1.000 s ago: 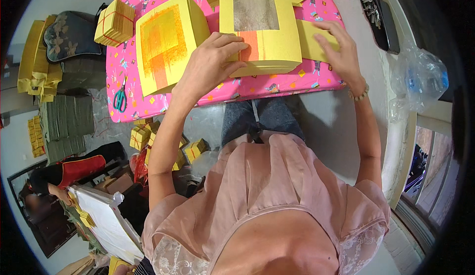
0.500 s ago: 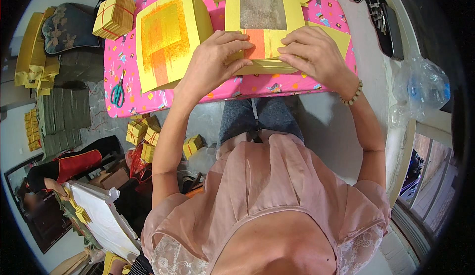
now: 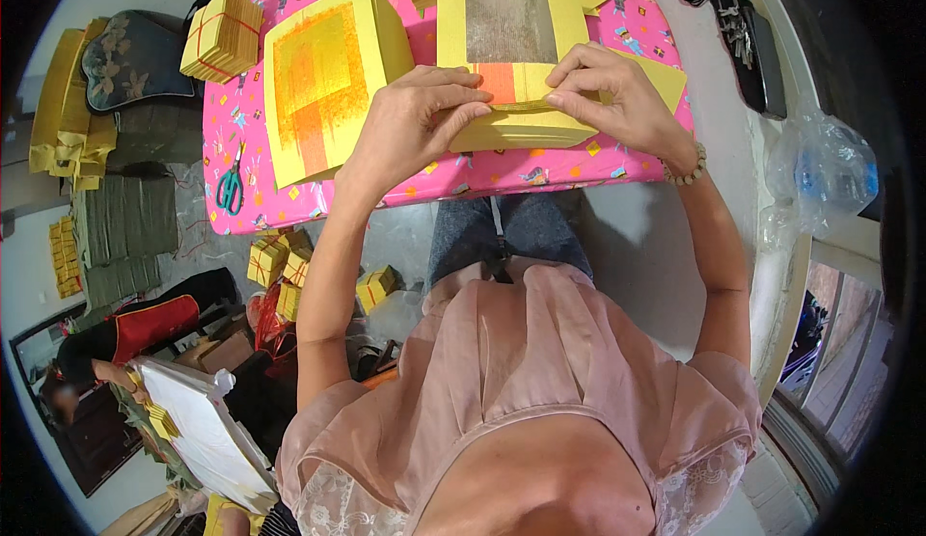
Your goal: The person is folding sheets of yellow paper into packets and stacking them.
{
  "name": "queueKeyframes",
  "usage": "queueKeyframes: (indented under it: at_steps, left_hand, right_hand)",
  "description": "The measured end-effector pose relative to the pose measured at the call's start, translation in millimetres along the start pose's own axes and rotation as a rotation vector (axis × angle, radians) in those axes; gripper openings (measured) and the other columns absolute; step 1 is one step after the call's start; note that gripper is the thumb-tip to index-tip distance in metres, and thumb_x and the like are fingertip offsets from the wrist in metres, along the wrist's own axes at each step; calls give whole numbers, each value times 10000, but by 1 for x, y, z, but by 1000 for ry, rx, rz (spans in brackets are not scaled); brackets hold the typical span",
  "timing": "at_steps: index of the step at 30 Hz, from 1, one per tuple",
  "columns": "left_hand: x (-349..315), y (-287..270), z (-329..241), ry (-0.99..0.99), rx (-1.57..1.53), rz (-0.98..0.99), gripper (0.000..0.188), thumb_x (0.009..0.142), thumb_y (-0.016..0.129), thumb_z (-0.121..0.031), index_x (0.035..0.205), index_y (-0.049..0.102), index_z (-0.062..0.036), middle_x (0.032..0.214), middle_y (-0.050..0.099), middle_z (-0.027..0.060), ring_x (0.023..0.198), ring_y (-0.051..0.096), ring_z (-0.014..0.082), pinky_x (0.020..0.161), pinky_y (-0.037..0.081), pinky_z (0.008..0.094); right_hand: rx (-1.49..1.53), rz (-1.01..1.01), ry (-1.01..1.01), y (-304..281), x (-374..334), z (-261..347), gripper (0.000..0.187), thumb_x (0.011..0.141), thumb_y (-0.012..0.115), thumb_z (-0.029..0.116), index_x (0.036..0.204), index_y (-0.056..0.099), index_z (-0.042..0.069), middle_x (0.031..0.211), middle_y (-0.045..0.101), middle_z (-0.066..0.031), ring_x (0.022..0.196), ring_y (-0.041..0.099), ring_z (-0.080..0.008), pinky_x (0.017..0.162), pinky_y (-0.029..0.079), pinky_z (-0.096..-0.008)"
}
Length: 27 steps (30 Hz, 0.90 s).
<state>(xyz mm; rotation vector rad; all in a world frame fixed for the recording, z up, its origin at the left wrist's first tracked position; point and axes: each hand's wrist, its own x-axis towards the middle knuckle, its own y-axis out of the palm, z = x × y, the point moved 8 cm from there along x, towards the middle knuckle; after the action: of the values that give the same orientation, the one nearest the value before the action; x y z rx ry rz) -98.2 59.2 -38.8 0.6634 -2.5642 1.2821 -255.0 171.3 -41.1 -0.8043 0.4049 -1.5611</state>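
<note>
A stack of yellow paper (image 3: 526, 133) lies at the near edge of the pink patterned table. Its top sheet (image 3: 569, 25) bears a dull silver square and an orange band. The sheet's near edge is turned up into a narrow fold (image 3: 497, 84). My left hand (image 3: 415, 126) pinches the left end of this fold between thumb and fingers. At the fold's right end, my right hand (image 3: 617, 102), with a beaded bracelet at its wrist, grips in the same way. Just left of my left hand stands another paper stack (image 3: 289, 140), its top orange and yellow.
Green-handled scissors (image 3: 230, 187) and a tied paper bundle (image 3: 222, 39) lie on the table's left. A black case with keys (image 3: 757, 58) and a plastic bag (image 3: 834, 169) sit at right. Several tied bundles (image 3: 376, 288) lie below. Another person (image 3: 145, 329) works at lower left.
The near edge of the top sheet has been rolled up and away from me, toward the silver square. My right hand has moved slightly up; both hands keep hold of the sheet.
</note>
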Motion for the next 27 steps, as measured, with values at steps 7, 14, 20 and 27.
queueKeyframes:
  at_steps: [7, 14, 20, 27]
  left_hand:
    - [3, -1, -1, -7, 28, -12, 157, 875, 719, -170, 951, 771, -42, 968, 736, 165, 925, 704, 298, 802, 570, 380]
    - [4, 2, -3, -30, 119, -22, 134, 910, 685, -141, 983, 721, -35, 944, 720, 139, 867, 688, 309, 756, 546, 385]
    - [10, -3, -4, 0, 152, -60, 131, 921, 658, -187, 963, 680, -65, 802, 675, 132, 742, 663, 335, 646, 530, 423]
    - [25, -19, -38, 243, 419, -318, 487, 857, 718, -181, 1315, 585, -85, 1369, 534, 180, 1276, 499, 373, 1031, 435, 461]
  right_hand:
    - [29, -59, -18, -1, 0, -1, 205, 914, 687, 197, 844, 708, 5, 912, 662, -80, 860, 611, -233, 753, 468, -350]
    - [-79, -57, -51, -1, -5, 10, 209, 893, 697, 230, 980, 705, 40, 959, 659, -88, 921, 629, -278, 816, 496, -387]
    - [-315, -85, -14, 0, -6, 15, 291, 919, 666, 261, 1110, 639, 44, 995, 652, -131, 911, 661, -321, 821, 519, -418]
    - [-152, -175, 15, -48, 44, -7, 295, 965, 607, 260, 1060, 646, -16, 976, 677, -188, 916, 659, -355, 799, 505, -411]
